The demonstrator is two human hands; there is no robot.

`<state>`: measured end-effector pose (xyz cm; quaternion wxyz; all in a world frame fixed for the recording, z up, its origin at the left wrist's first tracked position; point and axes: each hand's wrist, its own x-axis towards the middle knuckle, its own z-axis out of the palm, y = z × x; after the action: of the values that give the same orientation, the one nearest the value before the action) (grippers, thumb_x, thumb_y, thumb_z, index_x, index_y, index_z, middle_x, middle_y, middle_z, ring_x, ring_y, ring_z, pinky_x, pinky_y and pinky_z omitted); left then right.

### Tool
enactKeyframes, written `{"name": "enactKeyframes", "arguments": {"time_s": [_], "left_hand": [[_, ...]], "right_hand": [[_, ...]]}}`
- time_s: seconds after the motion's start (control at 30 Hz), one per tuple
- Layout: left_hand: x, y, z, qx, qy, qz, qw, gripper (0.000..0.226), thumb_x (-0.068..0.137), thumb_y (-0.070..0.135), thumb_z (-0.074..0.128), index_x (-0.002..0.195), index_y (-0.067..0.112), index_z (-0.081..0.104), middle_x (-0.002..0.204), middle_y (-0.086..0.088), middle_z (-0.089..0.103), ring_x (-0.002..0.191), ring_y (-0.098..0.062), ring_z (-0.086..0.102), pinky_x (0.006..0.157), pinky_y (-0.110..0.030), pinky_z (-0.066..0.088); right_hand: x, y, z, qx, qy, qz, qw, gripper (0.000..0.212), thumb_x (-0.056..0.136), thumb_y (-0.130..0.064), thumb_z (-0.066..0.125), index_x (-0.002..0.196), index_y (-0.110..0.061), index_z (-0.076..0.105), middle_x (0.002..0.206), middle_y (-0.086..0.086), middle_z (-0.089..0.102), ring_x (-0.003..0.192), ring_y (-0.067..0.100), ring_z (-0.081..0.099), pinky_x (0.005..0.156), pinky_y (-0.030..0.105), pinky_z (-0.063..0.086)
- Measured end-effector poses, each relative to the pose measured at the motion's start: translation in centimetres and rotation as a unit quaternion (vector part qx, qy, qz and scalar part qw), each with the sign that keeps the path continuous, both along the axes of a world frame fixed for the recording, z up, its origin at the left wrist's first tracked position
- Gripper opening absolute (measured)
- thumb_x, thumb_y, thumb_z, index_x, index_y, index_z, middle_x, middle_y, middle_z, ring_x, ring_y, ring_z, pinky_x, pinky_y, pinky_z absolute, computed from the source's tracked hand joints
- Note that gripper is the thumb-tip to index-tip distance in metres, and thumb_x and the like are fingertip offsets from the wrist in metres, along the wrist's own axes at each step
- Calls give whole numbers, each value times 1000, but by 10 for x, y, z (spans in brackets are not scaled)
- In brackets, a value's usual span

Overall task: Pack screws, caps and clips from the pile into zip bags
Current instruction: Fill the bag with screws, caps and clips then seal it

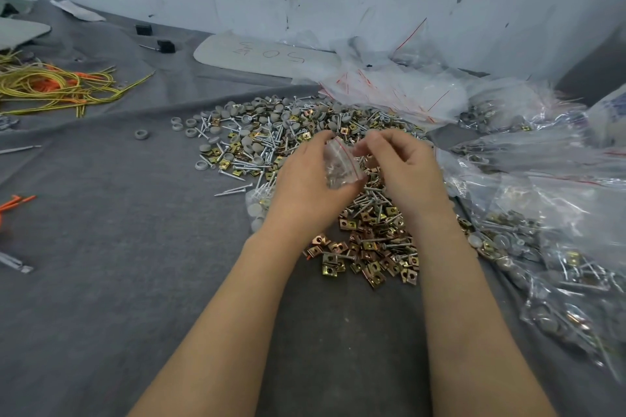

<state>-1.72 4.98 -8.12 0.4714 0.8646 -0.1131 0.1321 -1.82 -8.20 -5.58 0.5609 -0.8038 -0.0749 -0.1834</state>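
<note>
The left hand (305, 176) grips a small bag (338, 166) from below, its fingers curled round it. Some screws seem to be inside already. The right hand (403, 166), fingers curled, appears to pinch the bag's lip, though blur hides the contact. The step looks like filling or sealing; next, the lip needs holding open or pressing along its strip. The bag hangs between both hands, above the pile (271, 132).

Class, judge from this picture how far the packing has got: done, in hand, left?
Done: filled bags lie heaped on the right. In hand: the left hand holds a small zip bag with a few parts inside; the right hand pinches its rim. Left: a large pile of screws, caps and clips.
</note>
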Motion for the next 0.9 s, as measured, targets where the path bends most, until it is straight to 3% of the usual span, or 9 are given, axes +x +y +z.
{"name": "enactKeyframes", "arguments": {"time_s": [0.1,0.17,0.27,0.4,0.47,0.6,0.7,0.8,0.9], "left_hand": [[0,4,1,-32,4,22,999,77,79,42,73,143,21,37,137,3,50,122,-12,46,95,-23,34],[0,5,1,-48,7,28,998,75,80,41,73,143,21,36,137,2,49,120,-8,44,93,-21,31],[0,6,1,-43,5,32,999,74,82,41,72,143,21,36,138,2,47,116,-4,40,92,-19,30],[0,3,-1,-31,5,33,999,74,81,41,72,143,21,36,140,3,45,125,-11,41,93,-20,29],[0,3,-1,-28,6,33,999,75,81,41,72,143,21,36,140,4,46,125,-10,41,93,-20,29],[1,2,-2,-18,10,29,999,77,79,41,74,143,21,35,139,4,46,126,-12,42,95,-23,31],[0,0,-2,-5,8,16,1000,79,79,41,74,144,21,34,140,3,45,128,-16,42,102,-32,36],[-2,-1,-2,8,-1,10,1000,80,78,38,74,144,20,34,139,1,45,128,-19,42,106,-38,39],[-1,-1,-2,6,-4,16,1000,79,77,36,74,144,19,35,139,0,46,127,-19,43,105,-38,39]], "right_hand": [[0,-13,-2,-161,67,-95,980,6,91,-29,61,87,-26,63,82,-15,62,81,5,59,74,27,48],[-1,-19,-4,-312,193,-88,926,12,88,-31,66,96,-22,64,90,-9,60,88,13,59,77,32,48],[-1,-14,-5,-378,268,-59,884,13,87,-24,68,98,-21,62,94,-2,57,90,18,56,76,29,44],[-1,-14,-6,-371,266,-52,888,9,89,-25,66,91,-23,57,90,-3,56,89,19,56,73,29,42],[0,-18,-7,-322,254,-40,911,10,90,-30,65,91,-24,57,88,-5,57,86,16,57,71,30,43],[2,-17,-3,-88,140,-91,982,6,93,-25,59,88,-27,56,96,-3,64,89,14,61,78,31,49],[2,-13,1,50,38,-123,990,13,91,-19,60,84,-30,58,93,-1,68,83,9,63,76,28,51],[1,-3,1,-7,4,-68,998,13,90,-20,63,83,-31,62,84,-11,65,74,-5,58,67,15,47],[2,3,-2,-55,21,-13,998,12,91,-22,62,86,-33,66,85,-15,66,75,-2,58,68,13,48]]}}
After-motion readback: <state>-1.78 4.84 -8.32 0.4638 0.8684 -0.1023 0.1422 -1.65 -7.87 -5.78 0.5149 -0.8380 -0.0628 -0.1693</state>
